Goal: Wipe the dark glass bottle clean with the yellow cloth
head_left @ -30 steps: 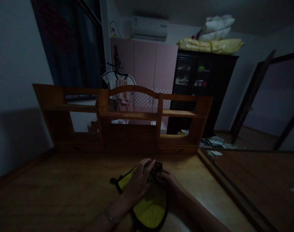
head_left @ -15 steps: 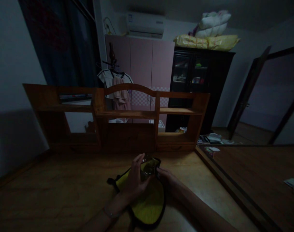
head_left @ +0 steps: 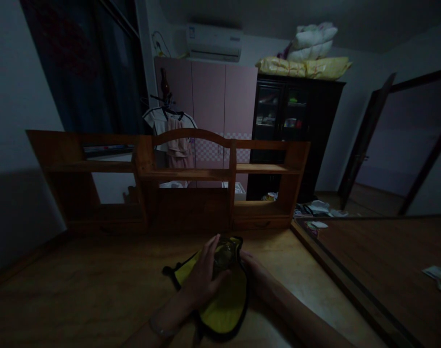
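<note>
A yellow, flat bag-like piece [head_left: 225,309] with black edging lies on the wooden surface, its narrow end pointing away from me. On its far end rests a clear, shiny, rounded container [head_left: 225,255]; dimness hides its exact kind. My left hand [head_left: 202,278] curves around the container's left side, fingers long and thumb below it. At the right, my right hand [head_left: 254,270] grips the black edge of the yellow bag, its fingertips partly hidden behind that edge.
Behind the hands stands a wooden shelf unit [head_left: 186,173]. A raised wooden edge [head_left: 325,263] runs along the right, with the lower floor [head_left: 379,256] beyond it. Farther back are a pink wardrobe [head_left: 208,101] and a dark cabinet [head_left: 321,125].
My left hand and the clear container have shifted slightly, the container sitting lower against the yellow bag. My right hand has slid a little outward along the edge. The view has turned slightly right.
</note>
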Motion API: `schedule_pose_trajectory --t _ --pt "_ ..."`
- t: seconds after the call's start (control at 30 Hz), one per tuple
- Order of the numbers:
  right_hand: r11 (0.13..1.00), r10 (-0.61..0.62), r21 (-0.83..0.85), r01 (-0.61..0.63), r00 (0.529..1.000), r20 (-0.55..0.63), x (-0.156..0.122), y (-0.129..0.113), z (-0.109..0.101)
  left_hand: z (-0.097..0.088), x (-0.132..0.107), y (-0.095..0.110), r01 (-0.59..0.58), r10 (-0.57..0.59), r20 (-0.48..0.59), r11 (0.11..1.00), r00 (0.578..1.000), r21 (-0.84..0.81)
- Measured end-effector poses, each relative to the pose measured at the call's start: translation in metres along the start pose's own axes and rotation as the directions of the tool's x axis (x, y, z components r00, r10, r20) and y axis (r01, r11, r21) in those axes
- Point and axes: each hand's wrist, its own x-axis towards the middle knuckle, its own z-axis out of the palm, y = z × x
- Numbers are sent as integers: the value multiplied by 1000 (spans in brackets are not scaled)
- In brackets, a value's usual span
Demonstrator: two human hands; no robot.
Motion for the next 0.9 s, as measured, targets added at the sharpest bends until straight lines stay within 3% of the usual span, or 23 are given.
schedule_pose_trajectory --t 0.3,0.57,0.9 --pt "1000 2 -5 -2 999 43 -6 -8 10 -4 2 5 71 -70 -23 996 997 50" --pt "999 32 5 -34 986 165 -14 -21 18 2 -5 -1 -68 67 9 978 998 197" --pt "1000 3 -9 -3 997 80 -6 -7 11 -2 1 2 -39 45 -23 979 999 200"
